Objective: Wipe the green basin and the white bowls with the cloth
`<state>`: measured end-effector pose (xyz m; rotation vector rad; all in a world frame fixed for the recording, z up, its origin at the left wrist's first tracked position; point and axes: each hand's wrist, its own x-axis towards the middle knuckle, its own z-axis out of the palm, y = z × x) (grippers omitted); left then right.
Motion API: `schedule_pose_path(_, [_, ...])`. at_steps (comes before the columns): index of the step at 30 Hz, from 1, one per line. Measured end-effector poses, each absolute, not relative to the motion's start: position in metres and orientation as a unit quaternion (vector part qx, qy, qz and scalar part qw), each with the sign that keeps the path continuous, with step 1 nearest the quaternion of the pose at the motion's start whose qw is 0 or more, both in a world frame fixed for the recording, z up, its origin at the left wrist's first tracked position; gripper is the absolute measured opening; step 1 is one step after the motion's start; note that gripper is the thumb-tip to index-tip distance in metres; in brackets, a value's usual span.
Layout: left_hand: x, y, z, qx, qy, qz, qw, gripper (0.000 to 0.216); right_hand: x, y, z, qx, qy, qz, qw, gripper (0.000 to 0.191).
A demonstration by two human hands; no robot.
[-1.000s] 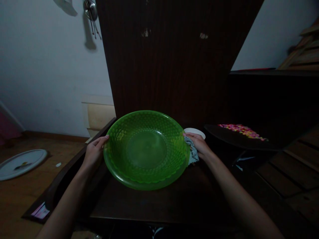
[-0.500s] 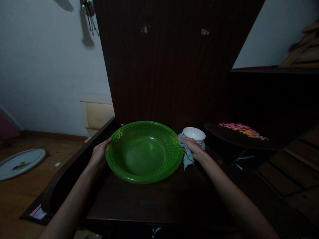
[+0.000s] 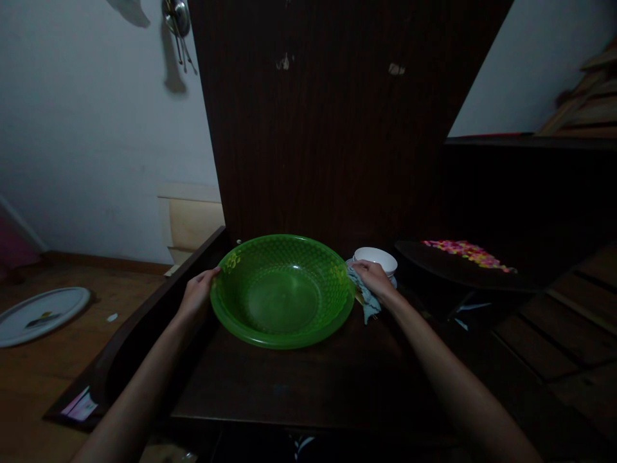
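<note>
A large green plastic basin (image 3: 284,302) with yellow flower patterns is held between both hands over the dark wooden tabletop (image 3: 289,392). My left hand (image 3: 196,292) grips its left rim. On the opposite rim my right hand (image 3: 373,278) is closed, with a grey-blue cloth (image 3: 369,302) hanging beneath its fingers. I see nothing lying inside the basin. Just behind the right hand stand white bowls (image 3: 378,257), partly hidden by it. Whether the basin's base touches the tabletop I cannot tell.
A tall dark wooden panel (image 3: 328,128) rises behind the tabletop. To the right, a dark curved surface carries a pink and yellow beaded piece (image 3: 470,254). A white oval lid-like object (image 3: 43,315) lies on the wooden floor at left. A raised dark edge (image 3: 139,328) borders the tabletop's left.
The basin has shifted slightly to the right and away from me, with both hands still on its rim. The view has tilted a little.
</note>
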<state>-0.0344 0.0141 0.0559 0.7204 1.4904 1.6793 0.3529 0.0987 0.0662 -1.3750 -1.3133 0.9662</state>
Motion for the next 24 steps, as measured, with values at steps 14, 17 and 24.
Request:
schedule_pose_path(14, [-0.038,0.009,0.077,0.349,0.681,0.624,0.16,0.018,0.35,0.048,0.122,-0.455,-0.525,0.486,0.53,0.045])
schedule_pose_path(17, [-0.025,0.004,0.088,0.387,0.661,0.635,0.098,0.022,0.343,0.038,0.128,-0.422,-0.497,0.536,0.536,0.046])
schedule_pose_path(24, [0.045,-0.02,0.136,0.623,0.529,0.57,0.083,0.015,0.312,0.029,0.135,-0.358,-0.481,0.585,0.547,0.022])
